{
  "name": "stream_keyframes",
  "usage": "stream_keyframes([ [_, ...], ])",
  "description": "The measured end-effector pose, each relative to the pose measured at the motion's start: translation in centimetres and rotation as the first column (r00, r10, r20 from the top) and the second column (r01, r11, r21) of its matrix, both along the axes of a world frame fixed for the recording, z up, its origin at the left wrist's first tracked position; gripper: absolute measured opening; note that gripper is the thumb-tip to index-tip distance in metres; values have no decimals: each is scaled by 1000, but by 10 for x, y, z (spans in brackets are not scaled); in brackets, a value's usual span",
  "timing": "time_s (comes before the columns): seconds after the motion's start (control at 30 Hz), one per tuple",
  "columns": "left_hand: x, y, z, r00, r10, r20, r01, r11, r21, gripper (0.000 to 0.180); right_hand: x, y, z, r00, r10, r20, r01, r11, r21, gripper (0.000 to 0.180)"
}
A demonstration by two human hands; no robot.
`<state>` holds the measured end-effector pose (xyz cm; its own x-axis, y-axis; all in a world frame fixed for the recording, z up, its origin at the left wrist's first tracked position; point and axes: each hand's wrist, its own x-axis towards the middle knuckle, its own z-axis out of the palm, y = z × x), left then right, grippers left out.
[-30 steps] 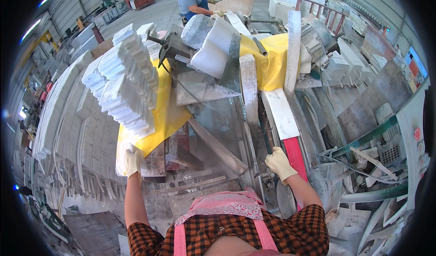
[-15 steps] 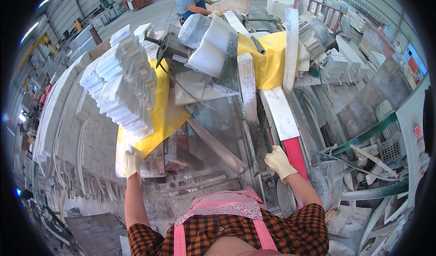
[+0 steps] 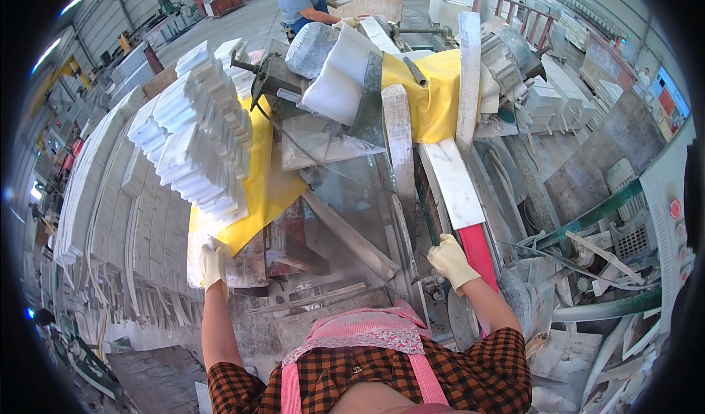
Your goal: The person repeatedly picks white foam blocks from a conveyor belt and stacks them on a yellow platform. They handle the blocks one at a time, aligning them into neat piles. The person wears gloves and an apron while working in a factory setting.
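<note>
My left hand (image 3: 213,265), in a cream glove, rests at the pale near corner of a support under a yellow sheet (image 3: 257,219). Its fingers look curled, but what they grip is hidden. On that sheet rises a tall stack of white stone strips (image 3: 198,157). My right hand (image 3: 452,262), gloved alike, is closed beside a narrow red belt (image 3: 477,251); anything inside it is out of sight. Just beyond, a white, grey-veined stone strip (image 3: 452,186) lies lengthwise on the belt, apart from my fingers. Its far end runs under a yellow cover (image 3: 433,113).
Two upright pale posts (image 3: 399,131) (image 3: 468,83) flank the strip. Motors (image 3: 507,61) stand beyond. Long stone strips (image 3: 95,186) are stacked at left. A control panel (image 3: 668,223) stands at right, near offcuts. Across the machine, a person (image 3: 301,6) in a blue apron reaches toward a white strip.
</note>
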<state>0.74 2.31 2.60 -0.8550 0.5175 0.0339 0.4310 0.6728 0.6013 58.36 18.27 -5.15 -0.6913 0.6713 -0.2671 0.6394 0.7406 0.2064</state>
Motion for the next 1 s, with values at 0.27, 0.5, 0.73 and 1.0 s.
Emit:
stream_keyframes([
  [0.27,-15,1,-16,1000,-2,30,1,999,36,41,5,0,-9,992,65,-105,-52,992,118,12],
  [0.5,0,0,0,1000,0,4,0,1000,3,41,4,0,-11,1000,12,-29,-11,999,48,18],
  [0.73,-8,0,-7,999,-16,-51,15,999,-32,42,5,0,-14,992,70,-102,-53,986,159,11],
  [1.0,-12,1,-12,999,-25,-36,25,1000,-1,42,3,1,-12,999,-5,-53,7,999,39,21],
])
